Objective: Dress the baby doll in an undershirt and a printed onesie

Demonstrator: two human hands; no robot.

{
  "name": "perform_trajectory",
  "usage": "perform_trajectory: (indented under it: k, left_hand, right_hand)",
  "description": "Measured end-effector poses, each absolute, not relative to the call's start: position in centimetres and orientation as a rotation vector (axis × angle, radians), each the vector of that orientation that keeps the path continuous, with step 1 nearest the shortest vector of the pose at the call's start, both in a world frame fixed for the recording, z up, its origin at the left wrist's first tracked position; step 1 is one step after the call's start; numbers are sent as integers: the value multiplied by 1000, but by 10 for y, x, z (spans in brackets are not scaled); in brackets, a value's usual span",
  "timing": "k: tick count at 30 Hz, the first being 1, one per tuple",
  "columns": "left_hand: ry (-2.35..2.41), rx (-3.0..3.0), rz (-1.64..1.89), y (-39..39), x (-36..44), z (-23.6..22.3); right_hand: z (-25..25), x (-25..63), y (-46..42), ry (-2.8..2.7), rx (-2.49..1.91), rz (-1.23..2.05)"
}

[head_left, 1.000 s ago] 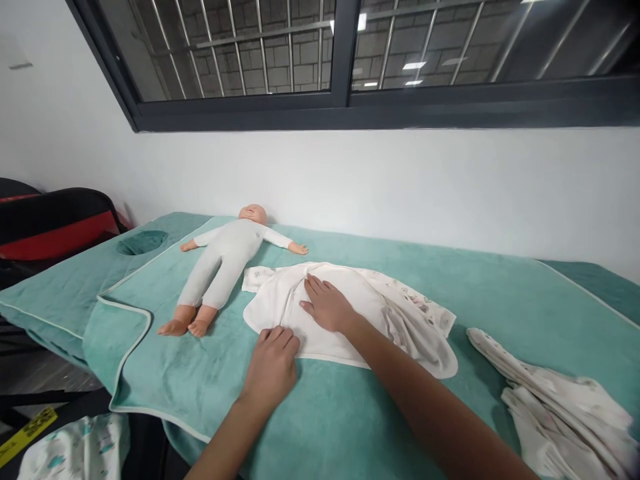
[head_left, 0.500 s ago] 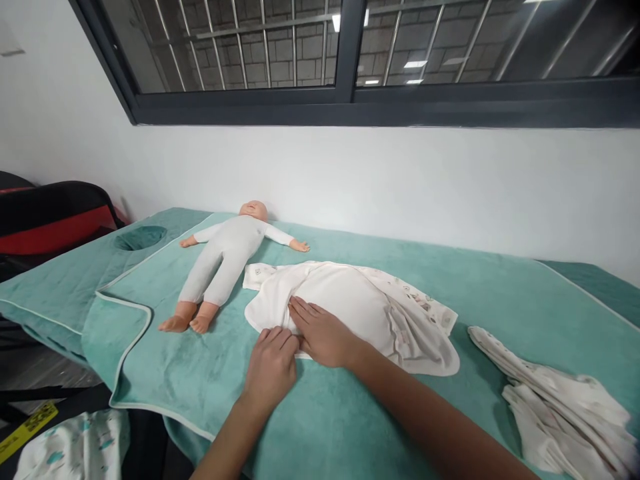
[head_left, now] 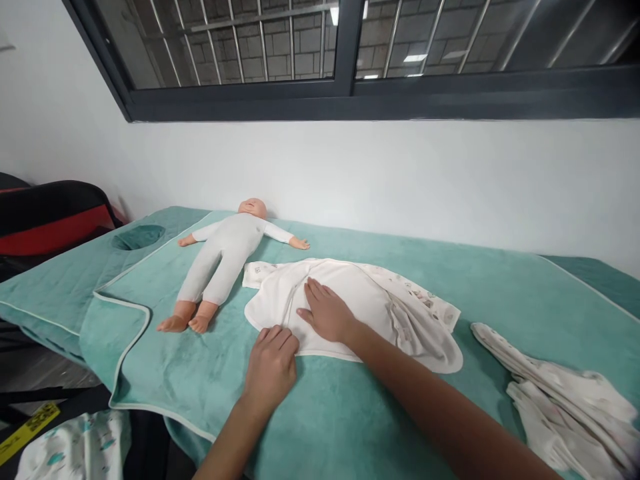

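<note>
A white baby top (head_left: 357,293) with small printed figures along its far edge lies spread on the green bed cover. My left hand (head_left: 271,363) has its fingers curled closed on the near edge of the top, at its left part. Flat on the fabric, fingers stretched out, rests my right hand (head_left: 327,310), just beyond and right of the left one. Folds run through the cloth by the left hand and near its right end. A baby doll (head_left: 227,243) in a white suit lies on its back, arms spread, left of the top.
More folded white baby clothing (head_left: 570,407) lies to the right on the green bed cover (head_left: 400,420). The bed has a face hole (head_left: 139,237) at left. A red and black bag (head_left: 60,220) and a printed cloth (head_left: 75,447) are at the left. A wall and window stand behind.
My right hand has slid away from me and slightly right over the top, apart from the left hand. The left hand has stayed at the near edge.
</note>
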State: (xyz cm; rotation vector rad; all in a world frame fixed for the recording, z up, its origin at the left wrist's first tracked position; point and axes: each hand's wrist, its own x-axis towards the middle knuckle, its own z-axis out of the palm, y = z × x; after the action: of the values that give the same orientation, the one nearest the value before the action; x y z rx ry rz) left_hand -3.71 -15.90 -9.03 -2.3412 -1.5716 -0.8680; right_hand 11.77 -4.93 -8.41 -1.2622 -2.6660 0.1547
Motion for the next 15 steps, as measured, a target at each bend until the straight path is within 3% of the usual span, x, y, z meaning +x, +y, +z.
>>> perform_trajectory:
  k: [15]
  left_hand:
    - [-1588,-2357,-872,-161,-40,-93]
  right_hand:
    - [-89,114,21,-2592,-1500,61]
